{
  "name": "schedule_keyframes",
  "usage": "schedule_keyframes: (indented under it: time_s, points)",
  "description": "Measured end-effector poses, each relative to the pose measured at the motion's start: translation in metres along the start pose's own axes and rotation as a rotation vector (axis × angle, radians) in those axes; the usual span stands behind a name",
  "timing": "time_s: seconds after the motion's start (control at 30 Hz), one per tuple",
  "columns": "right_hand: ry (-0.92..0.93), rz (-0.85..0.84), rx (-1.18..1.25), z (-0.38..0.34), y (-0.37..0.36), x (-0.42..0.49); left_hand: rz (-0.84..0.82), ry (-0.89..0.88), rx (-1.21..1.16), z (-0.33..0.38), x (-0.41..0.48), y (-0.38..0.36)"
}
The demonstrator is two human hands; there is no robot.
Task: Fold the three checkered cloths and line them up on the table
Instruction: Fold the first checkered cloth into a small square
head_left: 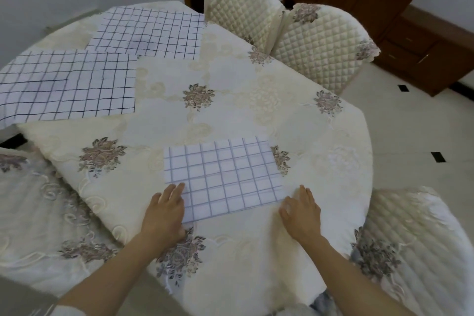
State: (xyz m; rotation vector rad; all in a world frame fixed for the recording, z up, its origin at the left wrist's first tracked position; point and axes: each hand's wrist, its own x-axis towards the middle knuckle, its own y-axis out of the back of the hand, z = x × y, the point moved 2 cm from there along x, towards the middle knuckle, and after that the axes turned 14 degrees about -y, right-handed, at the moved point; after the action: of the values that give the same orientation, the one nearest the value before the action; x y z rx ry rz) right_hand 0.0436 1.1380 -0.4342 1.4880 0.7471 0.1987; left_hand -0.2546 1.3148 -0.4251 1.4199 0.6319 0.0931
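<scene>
A folded checkered cloth (pixel 225 174), white with pale blue lines, lies flat near the table's front. My left hand (pixel 165 209) rests with straight fingers on its near left corner. My right hand (pixel 301 209) lies flat at its near right corner, fingertips touching the edge. Two more checkered cloths with dark lines lie spread out: one at the left (pixel 69 84), overhanging the table's left edge, and one at the far side (pixel 151 31).
The round table (pixel 320 136) wears a cream embroidered cloth with flower motifs. Two quilted chairs (pixel 315 41) stand at its far right, another chair (pixel 415 244) at the near right, and one (pixel 33 200) at the near left. Dark wooden cabinets (pixel 420 41) line the far wall.
</scene>
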Motion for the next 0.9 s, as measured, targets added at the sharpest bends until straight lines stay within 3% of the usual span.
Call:
schedule_keyframes:
  time_s: [0.2, 0.5, 0.73, 0.9]
  points:
    - [0.133, -0.012, -0.092, -0.032, -0.003, -0.012, -0.060, 0.000, 0.066, 0.004, 0.002, 0.014]
    - [0.124, -0.100, -0.200, -0.035, -0.007, -0.015, 0.030, 0.043, 0.039, -0.003, -0.001, 0.005]
    - [0.151, -0.173, -0.154, -0.048, 0.007, -0.015, 0.339, -0.043, -0.135, -0.004, -0.002, 0.011]
    - [0.352, -0.116, 0.034, -0.076, 0.025, -0.028, 0.557, -0.086, -0.429, 0.013, -0.001, 0.023]
